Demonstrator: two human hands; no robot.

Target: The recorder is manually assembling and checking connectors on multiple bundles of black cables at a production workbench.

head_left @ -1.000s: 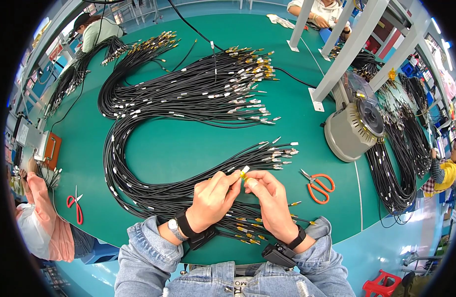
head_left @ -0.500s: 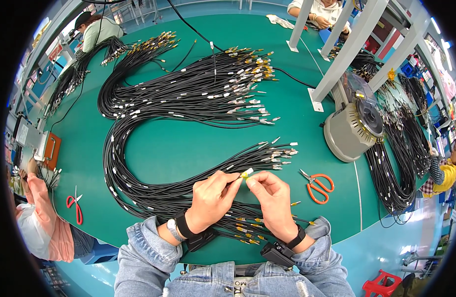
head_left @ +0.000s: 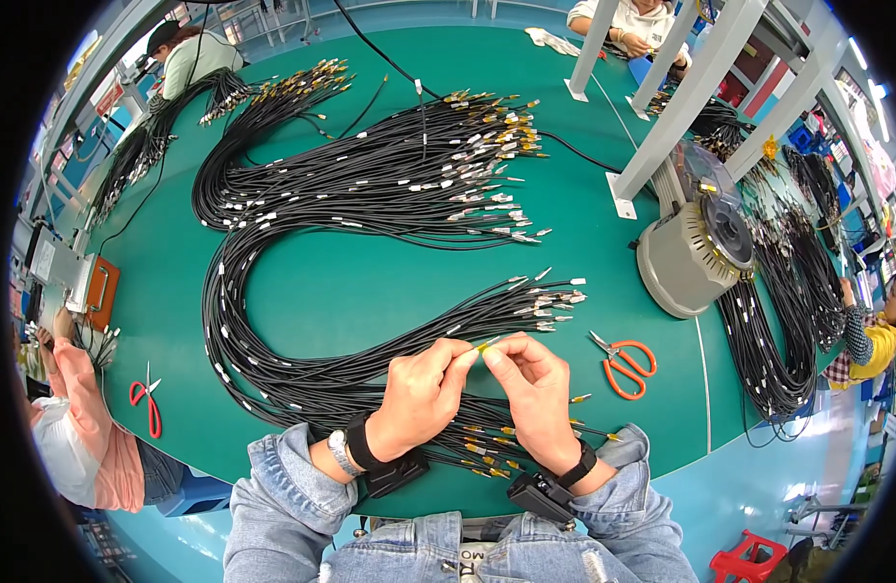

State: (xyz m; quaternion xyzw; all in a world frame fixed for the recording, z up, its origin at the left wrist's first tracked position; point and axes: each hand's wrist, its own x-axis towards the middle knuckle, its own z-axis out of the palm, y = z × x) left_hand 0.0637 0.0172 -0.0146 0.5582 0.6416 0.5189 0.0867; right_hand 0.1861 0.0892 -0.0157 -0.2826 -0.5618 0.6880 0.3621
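Yellow-banded cable end: left hand holds it in a closed pinch; right hand curls at its tip, cannot tell if gripping. Orange-handled scissors lie right on surface.

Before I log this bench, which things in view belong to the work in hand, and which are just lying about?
In the work:
- left hand and right hand
- yellow piece at their fingertips
- black cables beneath

Apparently lying about:
- orange-handled scissors, right
- red-handled scissors, left
- red stool on the floor
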